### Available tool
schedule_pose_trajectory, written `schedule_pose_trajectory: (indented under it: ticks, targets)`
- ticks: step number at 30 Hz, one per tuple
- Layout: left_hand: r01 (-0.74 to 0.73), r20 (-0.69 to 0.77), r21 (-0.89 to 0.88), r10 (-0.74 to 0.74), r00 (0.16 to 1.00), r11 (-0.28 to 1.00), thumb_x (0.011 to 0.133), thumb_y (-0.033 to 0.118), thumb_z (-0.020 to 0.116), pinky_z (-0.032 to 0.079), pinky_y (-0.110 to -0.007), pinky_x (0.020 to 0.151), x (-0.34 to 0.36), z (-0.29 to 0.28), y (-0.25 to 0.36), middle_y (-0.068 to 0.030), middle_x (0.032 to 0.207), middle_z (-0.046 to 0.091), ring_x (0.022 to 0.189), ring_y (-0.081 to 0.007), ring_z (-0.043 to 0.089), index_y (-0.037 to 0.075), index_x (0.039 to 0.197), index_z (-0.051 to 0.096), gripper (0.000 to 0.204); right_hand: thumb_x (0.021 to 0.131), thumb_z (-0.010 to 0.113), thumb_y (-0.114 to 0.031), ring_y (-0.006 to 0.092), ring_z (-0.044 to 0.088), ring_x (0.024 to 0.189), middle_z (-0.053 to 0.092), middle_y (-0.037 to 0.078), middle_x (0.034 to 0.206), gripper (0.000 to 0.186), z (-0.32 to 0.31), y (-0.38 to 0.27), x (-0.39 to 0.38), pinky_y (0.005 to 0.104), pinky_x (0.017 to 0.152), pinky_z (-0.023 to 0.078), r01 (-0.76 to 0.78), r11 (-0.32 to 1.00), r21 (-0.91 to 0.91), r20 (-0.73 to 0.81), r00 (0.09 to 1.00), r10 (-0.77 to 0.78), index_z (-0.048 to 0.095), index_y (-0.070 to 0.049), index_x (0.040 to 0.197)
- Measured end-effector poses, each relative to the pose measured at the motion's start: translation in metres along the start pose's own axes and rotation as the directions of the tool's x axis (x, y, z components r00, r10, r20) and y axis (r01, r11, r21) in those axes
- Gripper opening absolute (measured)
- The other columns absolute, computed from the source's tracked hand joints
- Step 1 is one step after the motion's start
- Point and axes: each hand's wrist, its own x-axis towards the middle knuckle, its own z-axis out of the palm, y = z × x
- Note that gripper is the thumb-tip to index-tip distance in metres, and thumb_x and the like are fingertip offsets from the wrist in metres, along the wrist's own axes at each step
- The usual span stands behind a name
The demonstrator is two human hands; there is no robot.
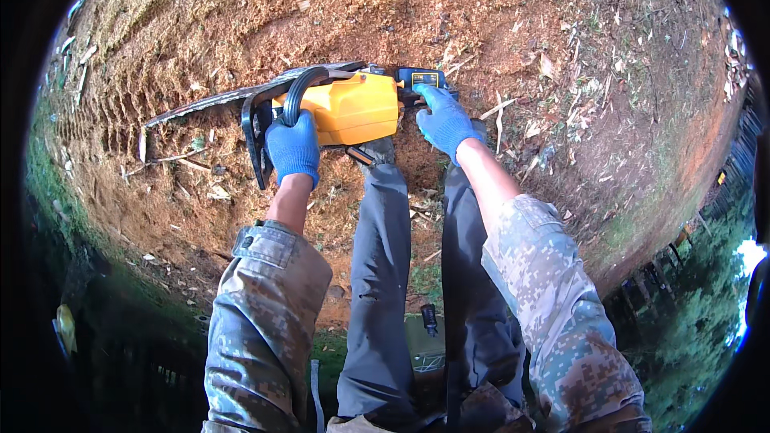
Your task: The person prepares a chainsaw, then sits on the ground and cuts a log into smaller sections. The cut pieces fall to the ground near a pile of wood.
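Observation:
A yellow chainsaw (357,108) with black fittings lies across the ground in front of my boots. My left hand (292,147), in a blue knitted glove, is closed round its black front handle (303,90). Left of that hand stands the black hand guard (255,140). At the saw's right end is a dark block with blue edges, which looks like a battery pack (425,78). My right hand (446,121), also gloved in blue, has its fingers on this block; their tips are partly hidden. A long grey strip (212,101) runs left behind the handle; whether bar or wood, I cannot tell.
Sawdust and reddish soil (337,8) cover the ground, with wood splinters (501,120) scattered about. My legs in grey trousers (381,232) stand just behind the saw. Between them, lower down, is a small black object (430,319). Green growth (698,337) lies at the lower right.

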Motion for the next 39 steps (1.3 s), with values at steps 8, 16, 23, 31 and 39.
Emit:
schedule_pose_trajectory:
  ticks: [8,16,23,31,39]
  targets:
    - [-0.006,0.009,-0.029,0.006,1.000,1.000,0.088,0.023,0.069,0.051,-0.039,0.064,0.006,-0.002,-0.002,-0.0132,0.065,0.069,0.060,-0.0202,0.065,-0.003,0.082,0.074,0.028,0.089,0.068,-0.018,0.0379,0.061,0.124,0.061,0.019,0.137,0.038,0.028,-0.007,-0.019,0.0489,0.105,0.050,0.010,0.972,-0.236,-0.178,0.983,-0.053,0.067,-0.008,0.126]
    - [0.134,0.146,-0.162,-0.110,0.983,0.978,0.089,0.022,0.079,0.040,-0.028,0.049,-0.027,-0.012,0.012,0.0019,0.069,0.062,0.054,-0.0067,0.050,0.001,0.089,0.074,0.022,0.086,0.071,-0.020,0.0313,0.053,0.137,0.057,0.013,0.143,0.053,0.006,-0.003,0.008,0.0527,0.116,0.036,0.209,0.718,-0.664,0.138,0.978,-0.157,0.062,-0.015,0.138]
    - [0.087,0.267,-0.155,-0.043,0.963,0.984,0.095,0.018,0.075,0.040,-0.024,0.054,-0.163,-0.057,0.072,0.0037,0.073,0.064,0.062,-0.0017,0.051,0.000,0.103,0.076,0.019,0.085,0.076,-0.027,0.0379,0.072,0.106,0.075,0.018,0.113,0.037,-0.077,-0.009,-0.083,0.0488,0.092,0.058,0.194,0.840,-0.506,0.373,0.928,0.011,0.072,-0.019,0.121]
    - [0.131,0.446,-0.208,-0.025,0.895,0.969,0.096,0.021,0.076,0.037,-0.021,0.051,-0.312,-0.113,0.167,0.0070,0.071,0.059,0.059,0.0000,0.048,0.003,0.102,0.071,0.020,0.084,0.076,-0.039,0.0347,0.073,0.102,0.076,0.013,0.110,0.039,-0.176,0.007,-0.260,0.0484,0.085,0.059,0.128,0.849,-0.512,0.265,0.964,0.014,0.073,-0.024,0.120]
    - [-0.156,0.515,-0.067,0.168,0.841,0.985,0.095,0.028,0.077,0.044,-0.025,0.057,-0.446,-0.195,0.318,0.0048,0.071,0.062,0.066,-0.0022,0.052,0.003,0.098,0.072,0.025,0.083,0.078,-0.046,0.0360,0.073,0.102,0.076,0.013,0.111,0.044,-0.300,-0.042,-0.410,0.0482,0.086,0.059,0.127,0.942,-0.310,0.138,0.987,-0.087,0.073,-0.025,0.122]
